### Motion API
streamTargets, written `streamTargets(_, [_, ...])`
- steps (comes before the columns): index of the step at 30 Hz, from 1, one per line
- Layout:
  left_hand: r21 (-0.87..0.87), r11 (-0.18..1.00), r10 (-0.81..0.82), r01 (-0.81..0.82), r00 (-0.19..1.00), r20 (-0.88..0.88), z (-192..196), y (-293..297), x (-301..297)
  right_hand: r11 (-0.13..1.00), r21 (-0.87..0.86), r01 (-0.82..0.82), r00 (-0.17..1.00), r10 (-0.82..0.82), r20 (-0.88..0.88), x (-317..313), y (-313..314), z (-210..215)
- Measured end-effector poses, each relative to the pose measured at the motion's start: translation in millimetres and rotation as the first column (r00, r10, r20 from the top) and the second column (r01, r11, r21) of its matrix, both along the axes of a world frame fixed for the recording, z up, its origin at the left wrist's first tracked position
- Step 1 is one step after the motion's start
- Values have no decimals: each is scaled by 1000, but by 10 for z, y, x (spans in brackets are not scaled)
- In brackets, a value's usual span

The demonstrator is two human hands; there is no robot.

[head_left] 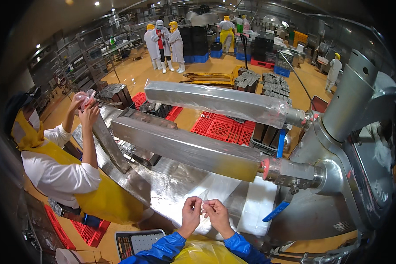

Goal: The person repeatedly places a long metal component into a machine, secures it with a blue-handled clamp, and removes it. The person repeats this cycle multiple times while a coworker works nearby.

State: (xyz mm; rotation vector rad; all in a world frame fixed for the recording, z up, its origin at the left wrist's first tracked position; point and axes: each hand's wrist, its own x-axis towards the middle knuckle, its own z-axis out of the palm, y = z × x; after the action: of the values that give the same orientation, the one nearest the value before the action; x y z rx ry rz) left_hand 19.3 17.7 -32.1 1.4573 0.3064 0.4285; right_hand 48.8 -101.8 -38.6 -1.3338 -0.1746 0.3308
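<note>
Close together over the metal table [171, 187], my left hand [192, 216] and my right hand [217, 216] pinch a thin clear plastic film [213, 187] between thumbs and fingers. The film spreads away from me across the tabletop; whether it is a sheet or a bag I cannot tell. Just right of it lies a stack of white plastic sheets [259, 204]. Beyond my hands runs a long square metal tube [189, 145], joined at its right end to a steel machine [334, 149]. A second such tube [220, 103] sits farther back.
At the left, a person in a yellow apron [105, 196] lifts a clear bag with pink contents [87, 97]. A blue valve lever [276, 211] sticks out near my right. By my left forearm is a dark basket [124, 246]. Red pallets [220, 127] lie beyond the tubes.
</note>
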Motion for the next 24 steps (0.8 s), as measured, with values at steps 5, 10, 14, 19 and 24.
streamTargets(5, [-73,977,201,-201,980,-15,-123,700,301,985,40,-170,976,174,-131,435,595,69])
streamTargets(10, [-167,984,22,-60,975,-223,-25,1892,501,869,381,-314,792,461,-399,1375,1270,69])
streamTargets(14, [-600,800,-85,-8,988,-126,103,3016,805,657,602,-453,587,729,-353,2021,2236,57])
streamTargets(19, [-794,606,-35,-48,996,-87,313,4150,1190,714,521,-468,785,607,-127,2483,3407,80])
streamTargets(24, [-687,724,14,-68,996,-83,1196,4645,1379,660,643,-389,734,643,-217,2841,4175,474])
